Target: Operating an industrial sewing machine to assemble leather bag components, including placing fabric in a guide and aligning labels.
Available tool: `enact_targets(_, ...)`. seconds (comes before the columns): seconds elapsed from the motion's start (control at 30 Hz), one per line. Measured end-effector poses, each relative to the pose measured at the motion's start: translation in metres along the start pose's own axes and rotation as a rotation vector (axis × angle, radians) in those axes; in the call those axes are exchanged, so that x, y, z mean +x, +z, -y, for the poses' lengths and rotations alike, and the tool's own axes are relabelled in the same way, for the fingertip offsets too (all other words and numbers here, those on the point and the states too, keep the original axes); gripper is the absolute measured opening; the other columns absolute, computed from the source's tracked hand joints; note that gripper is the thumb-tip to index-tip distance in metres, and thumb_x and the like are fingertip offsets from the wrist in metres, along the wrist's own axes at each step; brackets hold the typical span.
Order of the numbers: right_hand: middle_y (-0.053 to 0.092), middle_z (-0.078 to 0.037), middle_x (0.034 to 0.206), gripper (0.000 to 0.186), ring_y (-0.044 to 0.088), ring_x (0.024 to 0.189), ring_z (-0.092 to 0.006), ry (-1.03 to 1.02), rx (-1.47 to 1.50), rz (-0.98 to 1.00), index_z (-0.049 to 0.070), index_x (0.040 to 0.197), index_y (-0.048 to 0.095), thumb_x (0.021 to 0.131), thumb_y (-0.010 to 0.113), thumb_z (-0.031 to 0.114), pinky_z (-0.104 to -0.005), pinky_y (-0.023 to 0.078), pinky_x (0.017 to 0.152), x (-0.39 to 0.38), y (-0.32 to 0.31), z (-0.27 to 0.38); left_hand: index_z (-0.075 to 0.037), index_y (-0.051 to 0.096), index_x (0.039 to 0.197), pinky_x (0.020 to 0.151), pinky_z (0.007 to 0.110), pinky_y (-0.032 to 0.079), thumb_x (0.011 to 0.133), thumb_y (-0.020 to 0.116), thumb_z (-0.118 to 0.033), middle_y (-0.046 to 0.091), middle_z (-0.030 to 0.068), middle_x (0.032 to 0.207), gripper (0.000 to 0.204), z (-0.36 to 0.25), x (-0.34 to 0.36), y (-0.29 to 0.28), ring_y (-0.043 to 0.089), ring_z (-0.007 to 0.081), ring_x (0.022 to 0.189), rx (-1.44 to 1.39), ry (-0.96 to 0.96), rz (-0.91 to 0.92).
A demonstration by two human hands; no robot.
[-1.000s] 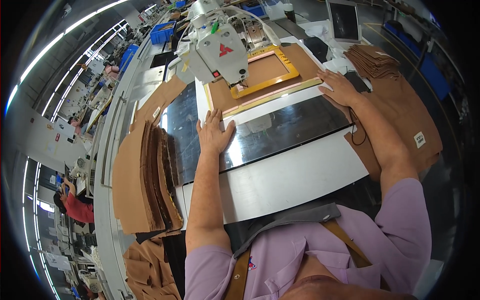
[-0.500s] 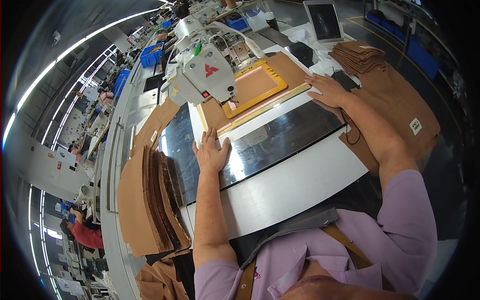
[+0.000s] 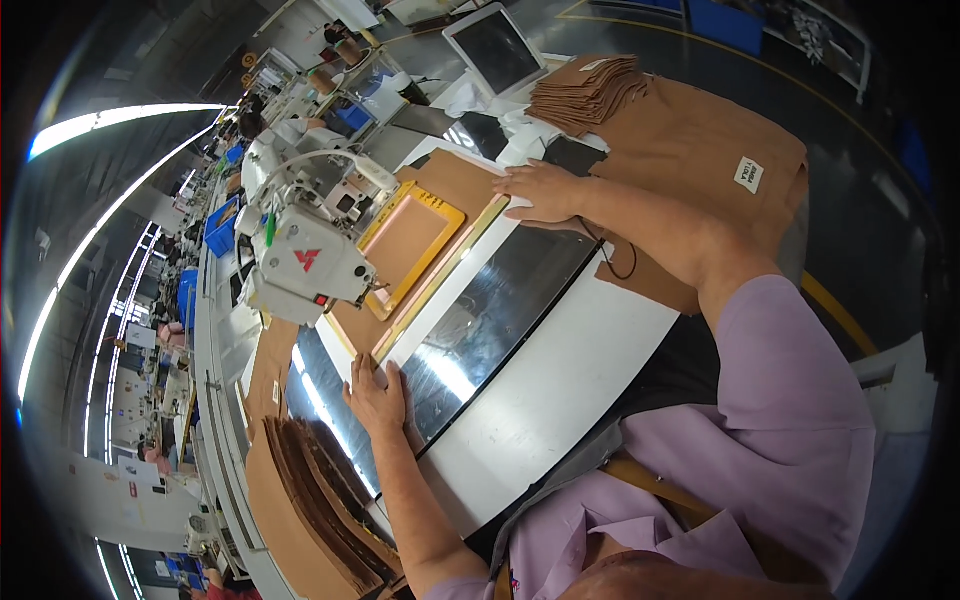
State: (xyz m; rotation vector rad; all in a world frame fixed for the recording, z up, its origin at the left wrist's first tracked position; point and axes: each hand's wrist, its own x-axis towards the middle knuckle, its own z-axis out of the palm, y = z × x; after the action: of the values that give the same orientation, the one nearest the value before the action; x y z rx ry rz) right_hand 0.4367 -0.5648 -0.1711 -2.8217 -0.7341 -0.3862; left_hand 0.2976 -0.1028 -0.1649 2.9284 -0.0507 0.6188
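Note:
My left hand (image 3: 378, 398) lies with its fingers spread on the near left corner of a flat white sewing template (image 3: 432, 322) with a yellowish edge strip. Toward the far right corner of the same template, my right hand (image 3: 543, 191) rests flat, fingers stretched out. Neither hand grips anything. Brown fabric (image 3: 452, 178) lies in the template, pressed by a yellow rectangular frame (image 3: 440, 252). Over the frame's left end stands the white head of a sewing machine (image 3: 312, 258); its needle area is too small to make out.
A shiny dark metal plate (image 3: 500, 310) and a white table panel (image 3: 545, 385) lie nearer to me. Stacked brown pieces (image 3: 300, 510) stand at the near left. More brown fabric (image 3: 690, 150) is piled at the right, beside a tablet screen (image 3: 495, 48). A thin dark cord loops by my right wrist.
The whole view has turned and shifted with my head. Both hands stay flat at the template's two ends; no grasp or release shows.

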Motion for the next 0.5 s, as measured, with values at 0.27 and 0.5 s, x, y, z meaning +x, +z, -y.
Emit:
enact_targets(0.27, 0.074, -0.004, 0.096, 0.019, 0.068, 0.092, -0.0238, -0.182, -0.055, -0.529, 0.011, 0.093, 0.075, 0.089, 0.071, 0.03, -0.0408, 0.051, 0.089, 0.018, -0.045, -0.025, 0.001, 0.059, 0.138, 0.119, 0.053, 0.029, 0.098, 0.059, -0.036, 0.058, 0.0205, 0.145, 0.054, 0.001, -0.004, -0.008, 0.052, 0.0341, 0.136, -0.056, 0.01, 0.017)
enact_targets(0.5, 0.075, -0.01, 0.108, 0.025, 0.069, 0.108, -0.0325, 0.465, -0.447, -0.362, 0.011, 0.104, 0.077, 0.091, 0.069, 0.031, -0.0468, 0.054, 0.09, 0.003, -0.1, -0.168, 0.002, 0.059, 0.137, 0.117, 0.051, 0.031, 0.097, 0.061, -0.033, 0.058, 0.0209, 0.145, 0.053, -0.006, 0.005, -0.004, 0.053, 0.0346, 0.135, -0.095, 0.022, 0.018)
